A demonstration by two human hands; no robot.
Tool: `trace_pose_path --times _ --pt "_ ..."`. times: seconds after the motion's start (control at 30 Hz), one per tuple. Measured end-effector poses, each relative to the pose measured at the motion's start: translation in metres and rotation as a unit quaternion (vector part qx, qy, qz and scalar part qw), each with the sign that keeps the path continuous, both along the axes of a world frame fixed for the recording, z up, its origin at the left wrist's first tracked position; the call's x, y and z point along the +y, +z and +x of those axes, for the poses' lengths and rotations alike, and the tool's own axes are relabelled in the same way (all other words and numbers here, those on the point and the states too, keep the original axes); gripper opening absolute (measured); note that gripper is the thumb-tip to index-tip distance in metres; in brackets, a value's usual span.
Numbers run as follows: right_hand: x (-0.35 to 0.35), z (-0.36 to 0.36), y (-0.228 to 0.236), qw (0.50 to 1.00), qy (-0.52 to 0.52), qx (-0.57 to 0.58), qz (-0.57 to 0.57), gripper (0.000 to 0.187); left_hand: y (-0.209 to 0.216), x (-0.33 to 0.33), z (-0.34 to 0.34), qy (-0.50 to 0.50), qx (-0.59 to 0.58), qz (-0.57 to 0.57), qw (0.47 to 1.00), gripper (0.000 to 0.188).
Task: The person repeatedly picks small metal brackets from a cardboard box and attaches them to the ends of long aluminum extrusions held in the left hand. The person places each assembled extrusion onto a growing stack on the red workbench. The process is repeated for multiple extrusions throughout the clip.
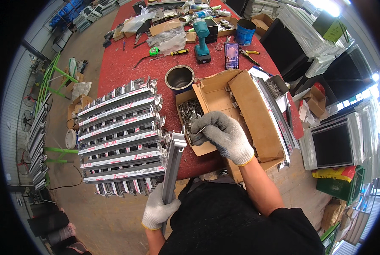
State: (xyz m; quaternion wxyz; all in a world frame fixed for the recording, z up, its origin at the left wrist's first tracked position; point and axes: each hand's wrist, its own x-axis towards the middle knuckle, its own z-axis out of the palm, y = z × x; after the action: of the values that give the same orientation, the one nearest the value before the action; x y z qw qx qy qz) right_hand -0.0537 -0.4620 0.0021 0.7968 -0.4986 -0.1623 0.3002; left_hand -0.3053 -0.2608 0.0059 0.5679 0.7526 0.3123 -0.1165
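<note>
My left hand (pixel 159 207), in a white knit glove, is wrapped round a grey metal profile (pixel 172 168). The profile stands slanted at the table's near edge, its cut end upward. My right hand (pixel 226 135), in a glove with a grey palm, pinches a small shiny metal piece (pixel 202 129), mostly hidden by the fingers, close to the profile's upper end. Beneath and beside that hand is a small cardboard box of loose metal parts (pixel 189 109). A larger open cardboard box (pixel 261 114) adjoins it on the right. Left of the profile lies a crosswise stack of labelled metal profiles (pixel 121 138).
On the red table (pixel 126 70) stand a dark round can (pixel 179 77), a teal cordless drill (pixel 202 42), a phone (pixel 231 56) and a blue tin (pixel 245 32). Pliers (pixel 250 54) and a green tape measure (pixel 153 51) lie about. Wrapped panels (pixel 338 144) lean at the right.
</note>
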Motion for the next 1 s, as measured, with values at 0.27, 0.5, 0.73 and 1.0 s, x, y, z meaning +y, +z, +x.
trace_pose_path --times 0.27,0.5,0.73,1.0 --pt "0.002 0.008 0.014 0.993 -0.047 -0.091 -0.063 0.022 -0.005 0.005 -0.008 -0.013 0.005 -0.066 0.998 0.05" --pt "0.004 0.009 0.039 0.961 -0.045 -0.183 -0.204 0.024 0.005 0.0 -0.004 -0.029 0.042 -0.01 0.999 0.046" --pt "0.009 -0.006 0.048 0.969 -0.109 -0.05 -0.216 0.021 0.006 -0.02 0.006 0.008 -0.08 0.224 0.971 0.05" --pt "0.003 -0.019 0.056 0.919 -0.179 -0.228 -0.267 0.023 -0.008 -0.018 0.005 -0.006 -0.11 0.334 0.936 0.054"
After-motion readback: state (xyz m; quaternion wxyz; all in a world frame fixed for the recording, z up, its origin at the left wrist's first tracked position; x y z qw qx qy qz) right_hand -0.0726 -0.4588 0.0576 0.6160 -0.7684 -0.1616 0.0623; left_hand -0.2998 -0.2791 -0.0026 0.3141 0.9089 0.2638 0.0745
